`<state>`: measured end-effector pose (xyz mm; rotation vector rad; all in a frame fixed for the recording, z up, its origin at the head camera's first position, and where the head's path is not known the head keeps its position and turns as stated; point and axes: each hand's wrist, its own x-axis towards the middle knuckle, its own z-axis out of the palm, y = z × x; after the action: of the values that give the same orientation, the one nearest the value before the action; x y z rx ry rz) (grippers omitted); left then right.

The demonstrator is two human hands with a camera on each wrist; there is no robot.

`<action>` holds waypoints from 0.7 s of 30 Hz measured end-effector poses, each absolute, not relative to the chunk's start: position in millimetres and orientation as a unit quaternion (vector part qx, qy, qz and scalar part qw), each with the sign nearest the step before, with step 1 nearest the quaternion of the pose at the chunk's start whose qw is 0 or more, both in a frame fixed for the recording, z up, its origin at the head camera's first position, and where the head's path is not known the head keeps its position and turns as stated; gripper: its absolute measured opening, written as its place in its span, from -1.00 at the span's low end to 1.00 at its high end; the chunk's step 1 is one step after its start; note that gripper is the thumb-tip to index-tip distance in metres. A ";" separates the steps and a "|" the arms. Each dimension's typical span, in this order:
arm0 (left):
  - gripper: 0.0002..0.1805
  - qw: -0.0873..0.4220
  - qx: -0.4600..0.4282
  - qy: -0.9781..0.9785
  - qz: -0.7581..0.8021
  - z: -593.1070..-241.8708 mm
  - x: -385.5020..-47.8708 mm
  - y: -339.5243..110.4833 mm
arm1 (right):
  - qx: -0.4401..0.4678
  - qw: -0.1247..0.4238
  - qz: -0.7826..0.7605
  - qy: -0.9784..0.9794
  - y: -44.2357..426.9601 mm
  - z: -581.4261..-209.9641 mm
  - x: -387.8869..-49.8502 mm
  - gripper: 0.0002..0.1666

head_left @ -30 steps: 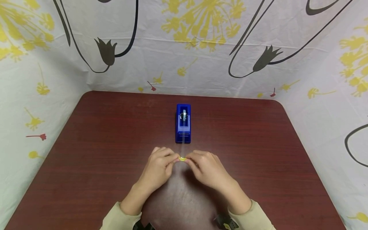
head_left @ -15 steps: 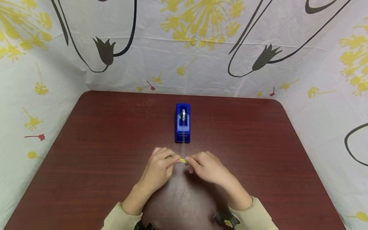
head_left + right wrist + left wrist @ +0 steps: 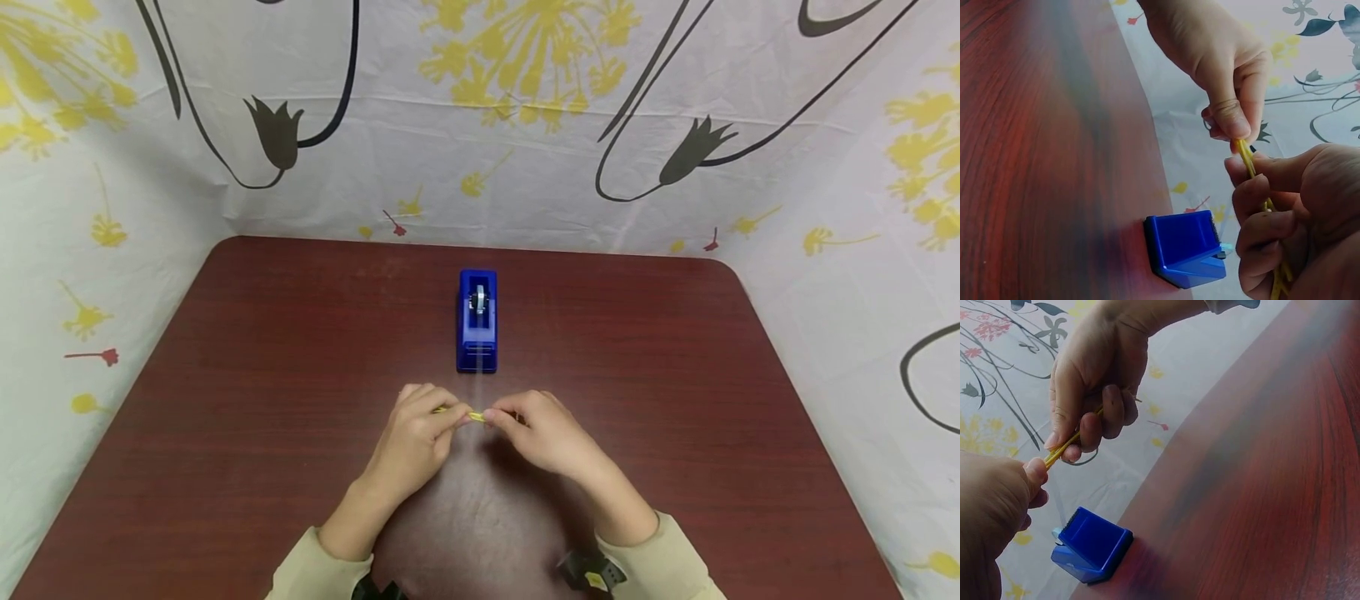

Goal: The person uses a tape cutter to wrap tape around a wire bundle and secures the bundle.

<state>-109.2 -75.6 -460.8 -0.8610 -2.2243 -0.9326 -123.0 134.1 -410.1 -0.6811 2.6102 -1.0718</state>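
Note:
Between my two hands runs a bundle of thin yellow strands (image 3: pixel 476 416), twisted or lying close together; their exact kind is unclear. My left hand (image 3: pixel 416 433) pinches one part between thumb and forefinger. My right hand (image 3: pixel 543 433) pinches the strands a short way to the right. In the right wrist view, the yellow strands (image 3: pixel 1249 159) run on along the curled fingers of the right hand (image 3: pixel 1310 212) and fork near the palm. A thin end pokes out past the right hand's fingers in the left wrist view. Both hands are above the table, with their fingertips close together.
A blue tape dispenser (image 3: pixel 477 321) with a small roll stands beyond the hands on the dark red wooden table (image 3: pixel 300 333). A white cloth (image 3: pixel 480 192) printed with flowers surrounds the table's back and sides. Dark wrist devices (image 3: pixel 592 573) sit by both sleeves.
My right hand has shifted its fingers on the yellow strands and lifted slightly. A bit of yellow now shows above the left hand's fingers. The left hand and tape dispenser have hardly moved.

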 end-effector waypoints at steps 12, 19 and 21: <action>-0.92 0.276 -0.316 -0.844 -0.333 -456.0 -109.4 -75.4 | -0.243 0.032 -0.399 0.884 134.7 -421.0 -118.3 -0.88; -0.93 0.240 -0.302 -0.864 -0.323 -453.2 -107.8 -76.3 | -0.257 -0.037 -0.381 0.887 133.2 -429.1 -113.7 -0.92; -0.93 0.220 -0.297 -0.875 -0.312 -451.1 -107.2 -77.2 | -0.267 -0.063 -0.363 0.891 132.5 -431.4 -112.7 -0.94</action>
<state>-107.2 -77.2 -451.1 -0.8219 -2.4207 -0.8625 -112.7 132.5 -431.4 -0.8736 2.9163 -1.1886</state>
